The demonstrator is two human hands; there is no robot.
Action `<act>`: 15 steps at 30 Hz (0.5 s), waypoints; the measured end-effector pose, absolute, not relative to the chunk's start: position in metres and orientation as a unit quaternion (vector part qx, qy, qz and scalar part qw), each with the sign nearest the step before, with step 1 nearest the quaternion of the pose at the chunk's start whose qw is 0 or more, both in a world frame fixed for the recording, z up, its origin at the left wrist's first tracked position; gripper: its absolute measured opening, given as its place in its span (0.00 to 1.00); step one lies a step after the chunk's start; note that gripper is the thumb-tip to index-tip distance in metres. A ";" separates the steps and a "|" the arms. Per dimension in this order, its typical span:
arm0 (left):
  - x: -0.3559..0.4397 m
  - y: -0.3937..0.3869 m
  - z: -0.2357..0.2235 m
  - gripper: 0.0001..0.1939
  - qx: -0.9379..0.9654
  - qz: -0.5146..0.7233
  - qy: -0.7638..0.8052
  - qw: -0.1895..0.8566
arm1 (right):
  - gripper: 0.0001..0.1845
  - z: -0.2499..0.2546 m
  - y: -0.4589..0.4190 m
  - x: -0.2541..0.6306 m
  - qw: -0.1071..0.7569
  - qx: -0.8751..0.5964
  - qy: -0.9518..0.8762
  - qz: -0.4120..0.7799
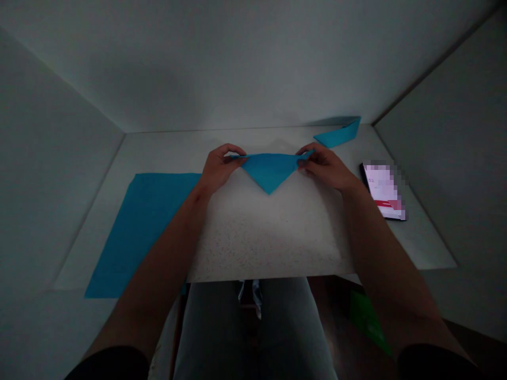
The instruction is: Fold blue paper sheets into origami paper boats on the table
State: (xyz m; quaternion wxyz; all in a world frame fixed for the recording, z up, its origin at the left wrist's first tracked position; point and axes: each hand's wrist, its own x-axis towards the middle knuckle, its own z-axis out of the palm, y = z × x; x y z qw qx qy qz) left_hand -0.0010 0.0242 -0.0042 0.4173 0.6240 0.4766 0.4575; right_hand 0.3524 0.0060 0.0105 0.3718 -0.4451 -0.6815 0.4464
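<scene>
A small triangle of folded blue paper (pixel 269 169) is held up between my two hands above the white table (pixel 273 237), its point toward me. My left hand (pixel 222 166) pinches the left corner between thumb and fingers. At the opposite corner my right hand (pixel 325 164) grips the paper the same way. The paper's top edge runs nearly straight from hand to hand. Under my left forearm lies a larger flat blue sheet (pixel 146 221), partly covered by the arm.
Another folded blue paper piece (pixel 340 133) stands at the back right against the wall. A phone (pixel 383 190) with a lit screen lies beside my right forearm. White walls (pixel 245 63) enclose the table at the back and sides. Something green (pixel 366 319) is below the table edge.
</scene>
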 end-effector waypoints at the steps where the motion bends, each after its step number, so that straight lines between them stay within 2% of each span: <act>1: -0.001 0.024 -0.003 0.09 0.626 0.453 0.474 0.423 | 0.23 0.011 0.007 0.352 0.385 -0.451 -0.680 0.431; 5: 0.000 0.021 0.002 0.09 0.651 0.446 0.431 0.439 | 0.17 0.011 0.010 0.353 0.442 -0.480 -0.663 0.367; 9: -0.001 0.019 0.006 0.17 0.687 0.410 0.360 0.480 | 0.14 0.010 0.012 0.357 0.478 -0.487 -0.637 0.359; 12: -0.002 0.019 0.006 0.22 0.699 0.397 0.340 0.487 | 0.19 0.011 0.012 0.358 0.466 -0.487 -0.645 0.359; 15: -0.001 0.020 0.004 0.21 0.696 0.409 0.363 0.466 | 0.23 0.013 0.012 0.357 0.461 -0.482 -0.651 0.364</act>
